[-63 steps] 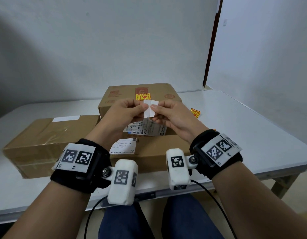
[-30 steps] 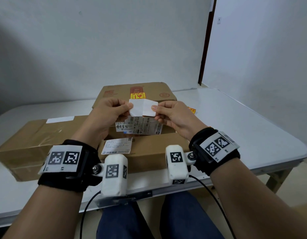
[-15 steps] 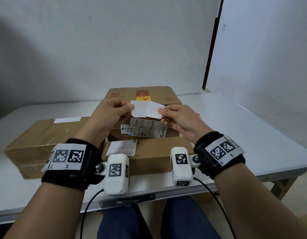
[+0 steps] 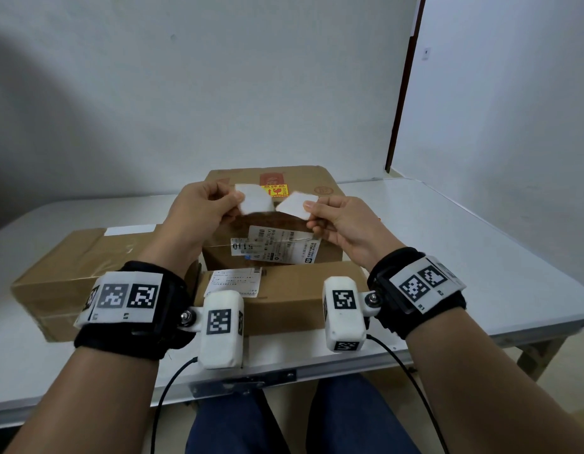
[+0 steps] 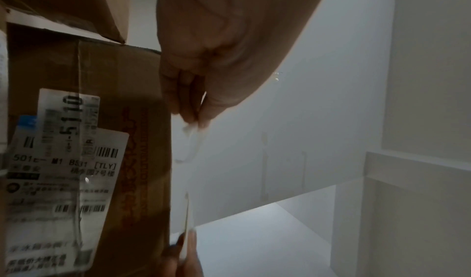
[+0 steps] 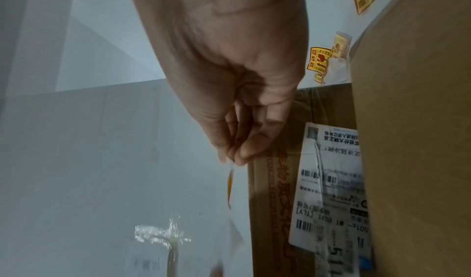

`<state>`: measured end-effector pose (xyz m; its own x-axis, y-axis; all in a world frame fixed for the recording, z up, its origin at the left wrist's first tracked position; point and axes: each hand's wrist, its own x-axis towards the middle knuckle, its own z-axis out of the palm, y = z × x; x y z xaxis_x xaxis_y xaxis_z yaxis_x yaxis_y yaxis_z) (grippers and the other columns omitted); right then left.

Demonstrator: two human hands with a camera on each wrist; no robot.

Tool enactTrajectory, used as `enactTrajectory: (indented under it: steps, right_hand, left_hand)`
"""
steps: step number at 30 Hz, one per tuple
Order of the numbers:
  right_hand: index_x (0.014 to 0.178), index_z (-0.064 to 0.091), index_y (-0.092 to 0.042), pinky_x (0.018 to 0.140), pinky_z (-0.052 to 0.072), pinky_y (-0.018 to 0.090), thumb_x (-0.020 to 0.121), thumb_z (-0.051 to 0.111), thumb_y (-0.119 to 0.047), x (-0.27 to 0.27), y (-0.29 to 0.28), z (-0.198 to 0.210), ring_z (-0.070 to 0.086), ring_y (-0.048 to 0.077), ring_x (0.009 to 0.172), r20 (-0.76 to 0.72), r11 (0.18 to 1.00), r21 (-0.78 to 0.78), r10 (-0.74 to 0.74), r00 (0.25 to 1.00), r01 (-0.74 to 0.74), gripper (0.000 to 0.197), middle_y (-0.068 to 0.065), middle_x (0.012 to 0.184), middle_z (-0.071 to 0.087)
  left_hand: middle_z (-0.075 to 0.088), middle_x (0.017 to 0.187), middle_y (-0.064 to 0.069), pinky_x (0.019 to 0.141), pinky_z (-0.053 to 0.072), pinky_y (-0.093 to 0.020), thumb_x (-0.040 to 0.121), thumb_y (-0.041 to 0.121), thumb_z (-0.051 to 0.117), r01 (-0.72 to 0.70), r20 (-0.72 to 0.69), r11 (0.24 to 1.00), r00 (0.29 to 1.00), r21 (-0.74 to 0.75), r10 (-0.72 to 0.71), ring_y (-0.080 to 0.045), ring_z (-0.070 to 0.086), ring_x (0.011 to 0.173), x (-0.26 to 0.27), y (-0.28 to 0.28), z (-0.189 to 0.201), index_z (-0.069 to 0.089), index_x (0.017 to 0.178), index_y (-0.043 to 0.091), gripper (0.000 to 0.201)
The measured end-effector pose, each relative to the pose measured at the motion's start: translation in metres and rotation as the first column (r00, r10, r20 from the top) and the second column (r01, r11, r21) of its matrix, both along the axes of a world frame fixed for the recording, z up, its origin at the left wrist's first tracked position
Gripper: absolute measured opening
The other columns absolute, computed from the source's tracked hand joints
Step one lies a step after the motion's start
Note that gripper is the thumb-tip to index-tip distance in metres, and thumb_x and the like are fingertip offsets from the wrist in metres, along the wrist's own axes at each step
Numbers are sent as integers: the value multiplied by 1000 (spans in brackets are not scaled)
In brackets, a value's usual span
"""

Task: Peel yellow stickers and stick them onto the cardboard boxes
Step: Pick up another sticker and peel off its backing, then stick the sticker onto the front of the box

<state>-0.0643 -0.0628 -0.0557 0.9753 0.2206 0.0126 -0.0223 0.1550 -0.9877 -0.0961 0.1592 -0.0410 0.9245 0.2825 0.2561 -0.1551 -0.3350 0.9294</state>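
My left hand [image 4: 233,204] pinches a white backing sheet [image 4: 252,199] between thumb and fingers. My right hand [image 4: 312,209] pinches the sticker [image 4: 295,204], whose white back faces me; its yellow edge [image 6: 230,184] shows in the right wrist view. The two pieces spread in a V and come together only at their lower corners, above the middle cardboard box [image 4: 323,253]. The far box [image 4: 310,178] carries a yellow sticker [image 4: 275,190] on top. In the left wrist view the backing sheet [image 5: 193,140] hangs edge-on from my fingers.
A low box [image 4: 290,296] with a white label lies nearest me, and a long box [image 4: 80,260] sits at the left. The middle box bears shipping labels [image 4: 274,249]. Loose yellow stickers [image 6: 318,61] lie on the white table [image 4: 448,257] to the right of the boxes.
The sheet was held as one folded white piece; my hands have pulled outward and the sticker has peeled away from its backing, opening a gap between the two.
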Motion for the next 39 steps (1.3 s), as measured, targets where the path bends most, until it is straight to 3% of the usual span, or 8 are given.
enactTrajectory:
  steps: [4, 8, 12, 17, 22, 28, 34, 39]
  right_hand:
    - [85, 64, -4, 60, 53, 17, 90, 65, -10, 5, -13, -1, 59, 10, 62, -59, 989, 62, -130, 990, 134, 8, 6, 72, 62]
    - [84, 64, -6, 60, 53, 17, 90, 65, -11, 2, -10, 1, 60, 11, 62, -64, 994, 46, -97, 993, 100, 8, 5, 71, 62]
    - [77, 63, -8, 60, 53, 18, 90, 66, -12, 0, -6, 6, 60, 10, 60, -25, 998, 38, -56, 998, 57, 14, 3, 67, 62]
    - [82, 65, -7, 62, 53, 19, 90, 65, -12, -4, -5, 4, 60, 10, 62, -31, 998, 17, -53, 998, 53, 9, 3, 69, 63]
    - [85, 65, -7, 66, 53, 21, 91, 64, -13, -9, -7, 0, 61, 10, 63, -39, 998, 18, -62, 997, 63, 8, 3, 70, 63]
    - [92, 66, -6, 65, 53, 20, 91, 64, -13, -12, -1, 3, 61, 9, 64, -48, 998, 53, -21, 999, 24, 8, 4, 72, 63]
    - [87, 67, -11, 56, 51, 17, 89, 67, -21, -16, 1, 4, 62, 7, 61, -88, 992, 113, 64, 994, -54, 10, 1, 72, 65]
    - [105, 71, -14, 69, 52, 21, 86, 61, -48, -17, -2, 6, 63, 10, 79, -88, 976, 140, 179, 980, -165, 40, 0, 91, 70]
  left_hand:
    - [72, 88, -7, 79, 55, -41, 91, 27, 58, -179, 81, 967, 983, 180, 167, -22, 65, 83, 0, 12, 3, 69, 91, 19, 14]
    - [61, 121, -8, 78, 47, -32, 91, 9, 51, -188, 63, 743, 979, 642, 194, -26, 58, 104, 1, 0, 6, 56, 125, 19, 36]
    - [57, 114, -7, 80, 44, -32, 88, 5, 55, -236, 214, 662, 970, 711, 115, -25, 54, 103, 4, -9, 8, 63, 106, 17, 23]
    - [59, 111, -13, 80, 37, -28, 97, 22, 48, -161, 136, 512, 987, 844, 86, -24, 54, 100, 10, -17, 11, 71, 99, 5, 28]
    - [46, 122, -8, 83, 51, -35, 88, 21, 64, -188, 271, 596, 961, 781, -52, -25, 57, 101, 9, -29, 11, 57, 105, 13, 20]
    - [51, 110, 3, 73, 39, -25, 78, 24, 72, -75, 259, 467, 903, 881, -342, -16, 54, 90, 5, -53, 7, 55, 104, 21, 31]
    - [60, 84, 12, 69, 46, -20, 83, 18, 68, -3, 260, 711, 932, 703, -252, -8, 58, 77, 0, -55, 5, 65, 90, 15, 8]
    - [63, 79, 12, 63, 46, -9, 84, 22, 70, 92, 104, 919, 984, 383, -142, -2, 61, 72, -6, -41, 2, 62, 83, 18, 9]
